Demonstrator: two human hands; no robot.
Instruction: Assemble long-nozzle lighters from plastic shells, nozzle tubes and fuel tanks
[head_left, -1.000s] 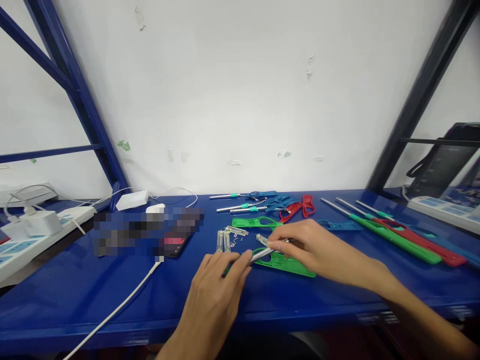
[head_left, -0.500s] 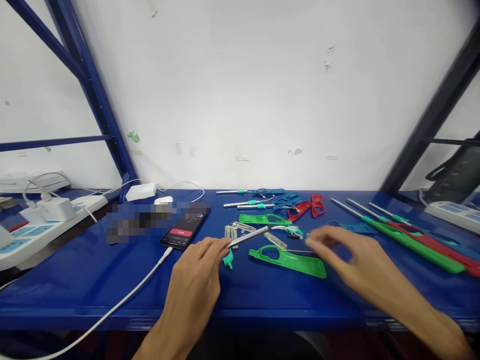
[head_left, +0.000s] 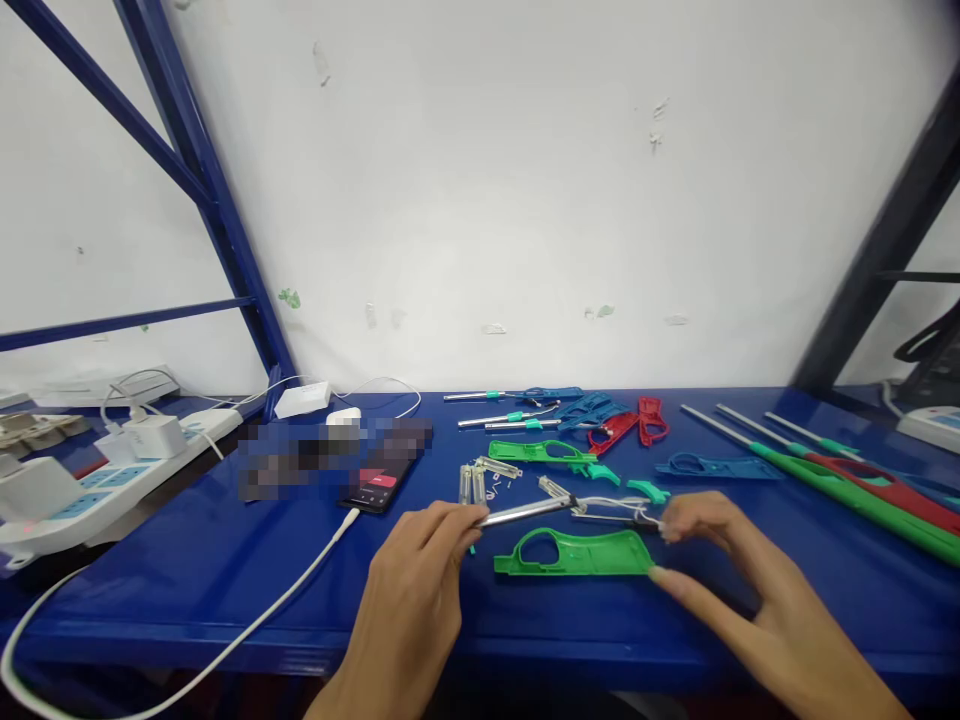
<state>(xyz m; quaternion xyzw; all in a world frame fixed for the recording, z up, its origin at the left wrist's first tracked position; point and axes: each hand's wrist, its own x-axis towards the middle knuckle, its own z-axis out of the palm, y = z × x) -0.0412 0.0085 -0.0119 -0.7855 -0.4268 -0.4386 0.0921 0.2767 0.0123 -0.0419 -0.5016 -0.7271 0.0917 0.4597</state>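
My left hand (head_left: pixel 420 575) pinches the end of a silver metal tube (head_left: pixel 525 512), which points right above the table. White wires (head_left: pixel 619 503) run from the tube's far end toward my right hand (head_left: pixel 724 565). That hand has its thumb and fingers apart, the thumb at the right end of a green half shell (head_left: pixel 592 555) with a loop at its left. A small dark part (head_left: pixel 643 524) lies by the fingertips. Behind are another green shell (head_left: pixel 536 452), teal pieces (head_left: pixel 649 491) and clear narrow parts (head_left: pixel 498 467).
Blue shells (head_left: pixel 589 410), red shells (head_left: pixel 652 420) and silver tubes lie at the back. Long lighters in green (head_left: pixel 862 497) and red (head_left: pixel 900 487) are at the right. A phone (head_left: pixel 386 480) with a white cable (head_left: pixel 262 610) and a power strip (head_left: pixel 105 490) are at the left.
My right hand has moved right and down to the green shell's end, its thumb and fingers now spread. The tube has lowered with my left hand. A teal piece now lies near my right hand.
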